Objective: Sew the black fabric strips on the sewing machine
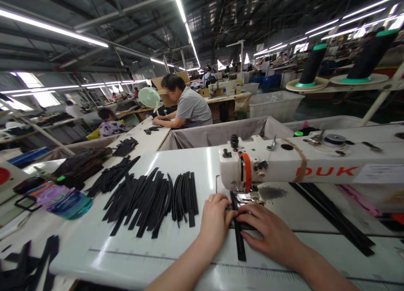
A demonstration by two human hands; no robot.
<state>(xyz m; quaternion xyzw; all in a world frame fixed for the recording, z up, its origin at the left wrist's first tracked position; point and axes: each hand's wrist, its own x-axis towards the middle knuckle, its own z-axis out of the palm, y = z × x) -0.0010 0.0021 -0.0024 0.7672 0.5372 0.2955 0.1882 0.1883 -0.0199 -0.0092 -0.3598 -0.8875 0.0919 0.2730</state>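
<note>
A narrow black strip (239, 240) runs under the needle area of a white sewing machine (271, 160), its near end lying on the pale table. My left hand (217, 217) is closed on the strip from the left, thumb and fingers at its edge just in front of the presser foot. From the right, my right hand (268, 228) rests beside the strip with its fingers apart, the index fingertip touching it near my left thumb. To the left lie many black strips (154, 202) in a fanned pile.
Longer black strips (334, 219) lie under the machine arm. A purple and teal jug (67, 200) stands at the left. Beyond the table are a cloth-lined bin (217, 133) and a seated person in grey (192, 106). Thread cones (312, 66) stand upper right.
</note>
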